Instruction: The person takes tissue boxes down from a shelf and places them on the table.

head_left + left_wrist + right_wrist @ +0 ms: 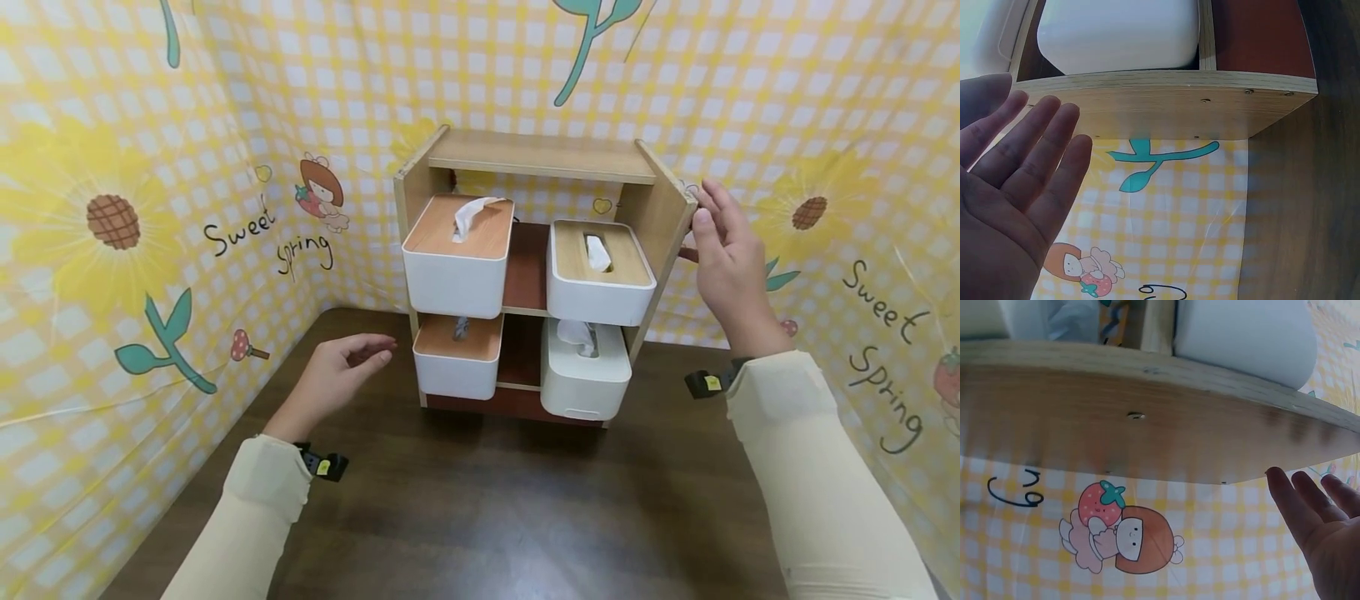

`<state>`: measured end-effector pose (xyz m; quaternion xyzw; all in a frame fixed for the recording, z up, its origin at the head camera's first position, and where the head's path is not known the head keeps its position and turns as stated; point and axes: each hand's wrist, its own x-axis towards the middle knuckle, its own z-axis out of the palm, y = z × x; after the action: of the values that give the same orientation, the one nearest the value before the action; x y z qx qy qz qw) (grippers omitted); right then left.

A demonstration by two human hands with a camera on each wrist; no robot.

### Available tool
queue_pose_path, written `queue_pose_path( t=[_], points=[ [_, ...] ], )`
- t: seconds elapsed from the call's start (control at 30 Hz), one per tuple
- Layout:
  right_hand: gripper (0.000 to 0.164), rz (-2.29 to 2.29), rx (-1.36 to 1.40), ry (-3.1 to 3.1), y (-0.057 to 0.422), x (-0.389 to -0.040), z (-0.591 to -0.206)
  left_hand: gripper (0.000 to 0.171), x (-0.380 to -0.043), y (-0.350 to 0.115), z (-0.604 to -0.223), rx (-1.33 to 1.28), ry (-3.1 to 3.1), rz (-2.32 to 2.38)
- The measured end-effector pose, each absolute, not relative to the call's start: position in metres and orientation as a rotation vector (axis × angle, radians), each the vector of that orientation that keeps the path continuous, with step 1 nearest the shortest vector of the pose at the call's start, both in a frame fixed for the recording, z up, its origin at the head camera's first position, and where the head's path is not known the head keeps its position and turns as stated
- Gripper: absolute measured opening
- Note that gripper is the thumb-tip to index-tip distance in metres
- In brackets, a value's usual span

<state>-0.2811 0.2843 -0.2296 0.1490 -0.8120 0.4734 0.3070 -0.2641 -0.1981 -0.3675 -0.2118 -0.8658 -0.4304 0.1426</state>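
A small wooden shelf unit (532, 148) stands in the centre of the head view on a dark brown bench (465, 508), with a yellow checked cloth (277, 92) behind it. It carries four tissue boxes, two to a level: the upper left box (453, 286) and lower left box (455, 375) with brown tops, the upper right box (600, 302) with a paler wooden top, and the all-white lower right box (585, 387). All four jut out past the front edges of their shelves, and tissue shows at each top.

The right hand (729, 262), right of centre, is beside the upper part of the right side panel (1166, 444); its fingers are loosely extended and grasp nothing, though whether a fingertip touches the wood I cannot tell. The left hand (333, 377), left of and below centre, is apart from the unit, its fingers released and pointing towards the lower left box and the left side panel (1147, 111).

The step in hand seems to be placing the hands about the unit's sides. A steady hold would call for the left hand to reach its panel and both to press evenly, without jolting the overhanging boxes.
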Motion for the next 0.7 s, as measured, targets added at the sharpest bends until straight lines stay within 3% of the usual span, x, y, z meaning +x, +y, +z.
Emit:
queue_pose_path(
  t=[0.7],
  points=[
    [0.04,1.334,0.618,-1.963,0.274,-0.3,-0.239,0.03,-0.266,-0.201,-0.372,-0.624,-2.512,-1.243]
  ],
)
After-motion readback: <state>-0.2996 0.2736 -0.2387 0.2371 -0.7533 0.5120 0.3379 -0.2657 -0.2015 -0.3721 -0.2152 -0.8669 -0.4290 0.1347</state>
